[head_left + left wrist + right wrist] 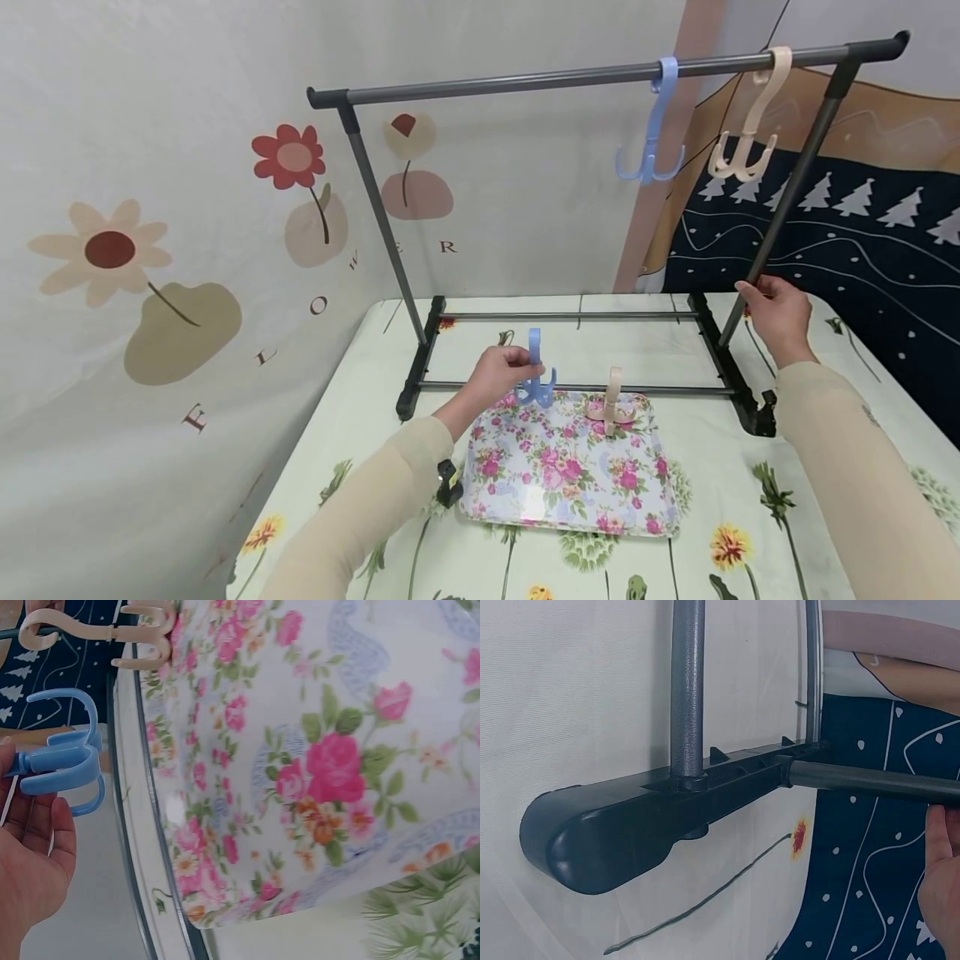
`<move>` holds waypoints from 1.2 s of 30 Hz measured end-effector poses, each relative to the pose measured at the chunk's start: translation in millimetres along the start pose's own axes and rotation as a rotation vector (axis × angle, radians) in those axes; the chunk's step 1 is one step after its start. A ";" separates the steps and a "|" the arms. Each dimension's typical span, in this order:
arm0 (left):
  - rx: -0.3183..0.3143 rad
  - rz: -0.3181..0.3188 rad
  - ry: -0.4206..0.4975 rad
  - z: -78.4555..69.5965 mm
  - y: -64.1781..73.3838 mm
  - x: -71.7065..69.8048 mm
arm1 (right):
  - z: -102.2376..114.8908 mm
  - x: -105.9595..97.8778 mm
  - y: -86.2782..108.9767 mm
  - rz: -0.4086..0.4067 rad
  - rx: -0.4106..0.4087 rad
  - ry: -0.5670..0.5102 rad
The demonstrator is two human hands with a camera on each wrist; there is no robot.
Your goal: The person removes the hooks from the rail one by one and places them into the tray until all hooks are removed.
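Note:
In the head view my left hand (495, 373) pinches a blue four-prong hook (537, 387) by its stem, over the far edge of a flowered tray (555, 500). The left wrist view shows this hook's curved prongs (67, 769) pointing away from my fingers. My right hand (782, 318) grips the right post (783, 200) of a dark metal rack, low down near its foot. A beige hook (613, 400) sits at the tray's far side. From the rack's top bar (510, 82) hang another blue hook (654, 125) and another beige hook (756, 112), both toward the right end.
The rack's black feet (742, 387) and two lower crossbars (570, 316) stand on a flower-print cloth (360, 467) just beyond the tray. A pale printed sheet (180, 250) rises behind and to the left. Dark tree-print fabric (862, 250) lies at right.

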State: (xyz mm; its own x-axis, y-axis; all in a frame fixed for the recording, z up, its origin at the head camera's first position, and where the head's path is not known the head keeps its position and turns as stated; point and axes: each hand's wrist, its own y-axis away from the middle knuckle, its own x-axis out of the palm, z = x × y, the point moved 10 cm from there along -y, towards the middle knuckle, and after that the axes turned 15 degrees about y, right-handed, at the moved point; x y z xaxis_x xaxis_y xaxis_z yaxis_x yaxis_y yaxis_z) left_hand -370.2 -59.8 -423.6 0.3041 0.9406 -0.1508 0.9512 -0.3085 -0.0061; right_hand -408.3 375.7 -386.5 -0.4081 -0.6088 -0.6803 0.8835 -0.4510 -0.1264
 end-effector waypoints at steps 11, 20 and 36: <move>-0.042 0.006 -0.029 19.7 2.8 5.2 | -1.1 0.6 -0.7 -0.002 0.005 0.013; -0.048 0.007 -0.053 28.6 3.7 8.0 | -1.1 0.6 -0.7 -0.004 -0.003 0.001; -0.037 0.006 -0.113 34.7 4.0 14.3 | -0.8 0.9 -0.9 -0.005 0.000 0.005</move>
State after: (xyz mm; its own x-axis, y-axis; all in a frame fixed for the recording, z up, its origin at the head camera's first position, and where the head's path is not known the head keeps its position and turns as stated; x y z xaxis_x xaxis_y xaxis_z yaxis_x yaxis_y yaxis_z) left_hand -363.9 -52.5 -460.1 0.3041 0.9161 -0.2613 0.9513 -0.3067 0.0319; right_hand -409.2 376.0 -387.6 -0.4116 -0.6030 -0.6834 0.8814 -0.4539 -0.1304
